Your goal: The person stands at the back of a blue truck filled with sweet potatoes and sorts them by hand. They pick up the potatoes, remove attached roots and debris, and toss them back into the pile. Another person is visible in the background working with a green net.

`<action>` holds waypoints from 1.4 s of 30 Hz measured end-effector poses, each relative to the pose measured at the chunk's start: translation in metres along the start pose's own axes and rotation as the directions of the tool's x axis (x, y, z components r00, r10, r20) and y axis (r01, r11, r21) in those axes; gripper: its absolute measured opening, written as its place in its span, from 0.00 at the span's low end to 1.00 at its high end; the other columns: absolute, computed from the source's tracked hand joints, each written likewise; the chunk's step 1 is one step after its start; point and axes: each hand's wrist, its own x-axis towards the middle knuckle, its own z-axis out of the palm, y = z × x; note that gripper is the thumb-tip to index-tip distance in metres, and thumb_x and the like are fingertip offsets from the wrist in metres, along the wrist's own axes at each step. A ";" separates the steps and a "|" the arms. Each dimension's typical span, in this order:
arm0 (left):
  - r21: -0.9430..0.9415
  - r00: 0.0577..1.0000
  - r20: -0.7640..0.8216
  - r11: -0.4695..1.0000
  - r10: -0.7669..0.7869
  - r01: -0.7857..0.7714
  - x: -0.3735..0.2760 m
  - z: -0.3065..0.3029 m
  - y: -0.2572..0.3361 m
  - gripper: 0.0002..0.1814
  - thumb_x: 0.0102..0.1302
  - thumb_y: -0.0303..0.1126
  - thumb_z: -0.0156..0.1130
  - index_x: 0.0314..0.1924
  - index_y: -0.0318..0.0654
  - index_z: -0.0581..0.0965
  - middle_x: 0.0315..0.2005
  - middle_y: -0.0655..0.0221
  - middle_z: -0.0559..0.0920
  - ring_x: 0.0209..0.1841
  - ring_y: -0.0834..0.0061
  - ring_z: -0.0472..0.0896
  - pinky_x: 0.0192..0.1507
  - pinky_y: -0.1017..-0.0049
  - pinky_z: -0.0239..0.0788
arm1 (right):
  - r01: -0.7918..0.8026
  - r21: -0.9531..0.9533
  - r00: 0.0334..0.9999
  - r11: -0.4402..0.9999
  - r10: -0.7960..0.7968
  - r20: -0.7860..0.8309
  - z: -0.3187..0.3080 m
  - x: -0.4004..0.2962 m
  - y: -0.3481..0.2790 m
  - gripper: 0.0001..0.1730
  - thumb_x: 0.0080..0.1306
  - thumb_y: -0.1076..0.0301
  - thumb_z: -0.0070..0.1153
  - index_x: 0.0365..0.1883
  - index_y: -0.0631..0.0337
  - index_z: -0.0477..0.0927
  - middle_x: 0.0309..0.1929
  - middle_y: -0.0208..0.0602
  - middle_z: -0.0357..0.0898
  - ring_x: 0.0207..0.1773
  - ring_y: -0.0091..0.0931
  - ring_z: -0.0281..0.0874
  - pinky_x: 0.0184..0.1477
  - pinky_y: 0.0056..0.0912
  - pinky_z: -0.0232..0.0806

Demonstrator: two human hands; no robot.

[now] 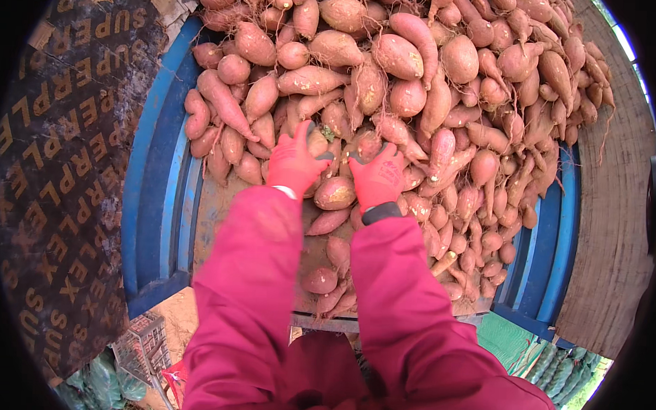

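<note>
A large heap of reddish sweet potatoes, many with thin roots, lies on a truck bed before me. My left hand, in a red work glove with dark fingertips, rests against a sweet potato at the near side of the heap, its fingers spread. Just to its right, my right hand, gloved alike, touches the sweet potatoes with its fingers partly hidden among them. Whether it grips one cannot be told. Below and between the hands lies a rounded sweet potato.
Blue metal side walls flank the bed, with a printed plywood panel on the left and a wooden board on the right. Below left stands a wire-mesh crate. Filled green bags and green netting lie below right.
</note>
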 end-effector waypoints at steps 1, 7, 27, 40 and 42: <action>-0.321 0.998 0.058 0.947 0.012 0.007 -0.005 -0.008 -0.011 0.44 0.56 0.46 0.73 0.69 0.40 0.65 0.50 0.55 0.77 0.55 0.58 0.76 0.59 0.63 0.67 | 0.086 0.045 0.994 0.995 -0.089 0.059 -0.004 0.000 0.006 0.43 0.50 0.43 0.70 0.57 0.58 0.69 0.51 0.46 0.75 0.55 0.43 0.75 0.54 0.46 0.70; -0.955 0.975 0.201 -0.202 0.093 0.216 -0.135 -0.059 -0.079 0.37 0.70 0.41 0.62 0.73 0.41 0.59 0.55 0.62 0.76 0.58 0.62 0.76 0.64 0.60 0.64 | 0.490 -0.011 0.781 0.872 -0.433 0.451 -0.022 -0.002 -0.001 0.44 0.49 0.42 0.69 0.59 0.58 0.71 0.55 0.49 0.77 0.59 0.44 0.75 0.56 0.45 0.69; -0.940 0.937 0.334 -0.037 0.106 0.340 -0.225 0.020 -0.082 0.39 0.64 0.39 0.67 0.71 0.37 0.62 0.67 0.61 0.67 0.70 0.62 0.64 0.71 0.66 0.55 | -0.374 0.741 0.499 0.558 -0.552 0.668 -0.031 -0.003 0.046 0.32 0.60 0.53 0.67 0.57 0.64 0.78 0.44 0.41 0.84 0.46 0.31 0.82 0.48 0.32 0.73; -0.831 0.807 0.520 -0.050 0.280 0.554 -0.403 0.086 0.238 0.40 0.67 0.36 0.65 0.74 0.41 0.56 0.67 0.60 0.67 0.69 0.64 0.67 0.68 0.65 0.62 | -0.496 0.862 0.808 0.103 -0.310 0.501 -0.321 -0.217 0.334 0.39 0.71 0.53 0.55 0.74 0.65 0.59 0.67 0.41 0.67 0.67 0.28 0.66 0.66 0.31 0.62; -0.799 0.670 0.550 0.081 0.498 0.595 -0.463 0.132 0.313 0.44 0.64 0.37 0.68 0.75 0.42 0.54 0.67 0.59 0.66 0.70 0.63 0.67 0.68 0.64 0.63 | -0.410 0.909 0.910 0.077 -0.038 0.413 -0.394 -0.272 0.398 0.44 0.70 0.43 0.48 0.75 0.62 0.55 0.70 0.43 0.63 0.69 0.31 0.63 0.69 0.35 0.58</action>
